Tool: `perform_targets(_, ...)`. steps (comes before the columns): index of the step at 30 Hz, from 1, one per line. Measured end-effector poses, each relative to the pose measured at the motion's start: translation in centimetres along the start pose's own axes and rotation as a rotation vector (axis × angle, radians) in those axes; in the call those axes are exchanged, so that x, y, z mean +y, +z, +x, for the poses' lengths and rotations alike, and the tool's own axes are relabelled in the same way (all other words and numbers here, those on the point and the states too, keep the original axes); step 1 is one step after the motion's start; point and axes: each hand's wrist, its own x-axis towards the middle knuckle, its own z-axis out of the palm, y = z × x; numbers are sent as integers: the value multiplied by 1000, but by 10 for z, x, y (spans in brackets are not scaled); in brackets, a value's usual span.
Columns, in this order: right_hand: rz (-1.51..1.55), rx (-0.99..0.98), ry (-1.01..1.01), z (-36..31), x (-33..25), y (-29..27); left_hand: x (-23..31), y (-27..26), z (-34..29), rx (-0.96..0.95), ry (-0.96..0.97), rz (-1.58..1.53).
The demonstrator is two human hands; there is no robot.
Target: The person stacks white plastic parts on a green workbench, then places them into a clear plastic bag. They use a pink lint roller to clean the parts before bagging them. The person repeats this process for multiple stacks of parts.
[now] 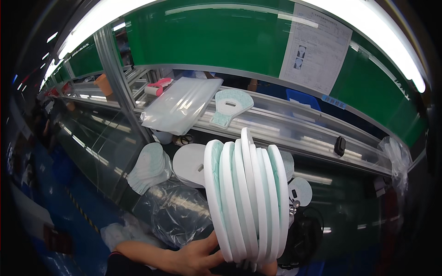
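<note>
A bunch of white-rimmed, rounded pads [251, 184] with mint-green faces stands on edge, fanned slightly, close in front of me. My left hand [198, 258] holds its lower left side, fingers against the outer pad. Under the lower right end, a small part of my right hand [269, 268] shows against the pads; its fingers are mostly hidden. Behind the bunch lie more flat pads [188, 162], with a slot in the top one. To their left is a fanned pile of paddle-shaped pads [149, 168]. Crumpled clear plastic [177, 211] lies near my left forearm.
On the rail shelf lie a stack of clear plastic bags [184, 103], a single paddle-shaped pad [232, 106], a pink-and-white tool [159, 86] and a small black object [340, 146]. A metal post [113, 69] rises at left. Another round pad [300, 191] lies at right.
</note>
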Motion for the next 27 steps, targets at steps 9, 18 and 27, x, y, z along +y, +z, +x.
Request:
perform_targets(9, 28, 13, -38, 6, 4, -3, 2, 5, 5, 362, -192, -87)
perform_targets(18, -620, 20, -210, -6, 4, -13, -53, 37, 9, 959, -283, 28)
perform_targets(27, 334, 220, -389, 35, -32, 42, -85, 17, 12, 799, -165, -167)
